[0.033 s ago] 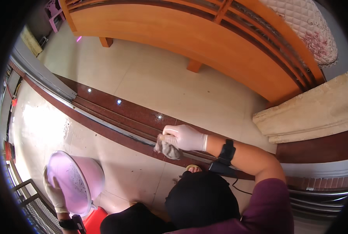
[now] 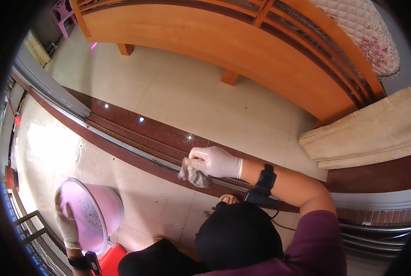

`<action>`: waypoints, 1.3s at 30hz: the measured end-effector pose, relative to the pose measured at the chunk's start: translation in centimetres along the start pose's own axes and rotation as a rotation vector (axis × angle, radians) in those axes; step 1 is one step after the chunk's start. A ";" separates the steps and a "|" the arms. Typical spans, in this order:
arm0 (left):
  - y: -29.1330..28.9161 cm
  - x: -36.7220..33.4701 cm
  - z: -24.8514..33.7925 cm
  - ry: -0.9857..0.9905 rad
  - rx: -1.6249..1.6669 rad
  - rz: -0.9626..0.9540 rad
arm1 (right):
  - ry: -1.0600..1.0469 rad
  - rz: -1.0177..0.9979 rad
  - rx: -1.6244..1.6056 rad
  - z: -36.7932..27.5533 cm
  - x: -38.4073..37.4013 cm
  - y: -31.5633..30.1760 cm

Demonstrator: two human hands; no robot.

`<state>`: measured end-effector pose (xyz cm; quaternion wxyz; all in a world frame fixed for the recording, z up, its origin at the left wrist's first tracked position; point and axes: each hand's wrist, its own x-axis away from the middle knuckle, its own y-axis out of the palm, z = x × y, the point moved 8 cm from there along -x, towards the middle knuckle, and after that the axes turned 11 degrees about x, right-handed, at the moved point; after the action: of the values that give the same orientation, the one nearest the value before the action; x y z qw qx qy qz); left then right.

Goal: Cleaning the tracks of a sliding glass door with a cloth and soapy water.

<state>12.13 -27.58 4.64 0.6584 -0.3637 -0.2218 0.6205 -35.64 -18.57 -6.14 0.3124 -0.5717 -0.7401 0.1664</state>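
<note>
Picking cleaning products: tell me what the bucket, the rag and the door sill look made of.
Bucket: pink plastic, smooth, slightly translucent. Rag in the right hand: soft grey-beige cloth, crumpled. Door sill: probably polished reddish stone, mirroring light spots; its track looks metal.
</note>
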 end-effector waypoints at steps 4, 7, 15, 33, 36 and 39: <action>12.0 -0.9 12.5 -0.069 0.339 -0.659 | -0.073 -0.006 -0.243 -2.3 -1.6 0.8; 19.5 0.6 18.7 -0.019 0.523 -0.926 | -0.185 -0.112 -0.633 -3.8 -2.4 1.7; 27.7 4.0 16.5 -0.304 0.665 -1.142 | -0.228 -0.016 -0.643 -0.6 -2.1 1.0; 10.5 0.1 1.6 -0.002 0.441 -0.002 | 0.440 0.206 0.216 20.0 -1.9 -0.1; 10.8 1.3 -0.3 -0.019 0.293 0.030 | 0.461 0.235 0.272 21.3 -3.5 -1.4; 12.1 1.0 1.2 -0.051 0.342 -0.022 | 0.444 0.304 0.323 22.2 -5.4 -2.2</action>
<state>3.42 -26.80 -3.88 0.7116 -0.2282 -0.1334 0.6510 -50.91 -21.90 -22.95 0.5249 -0.6410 -0.5240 0.1977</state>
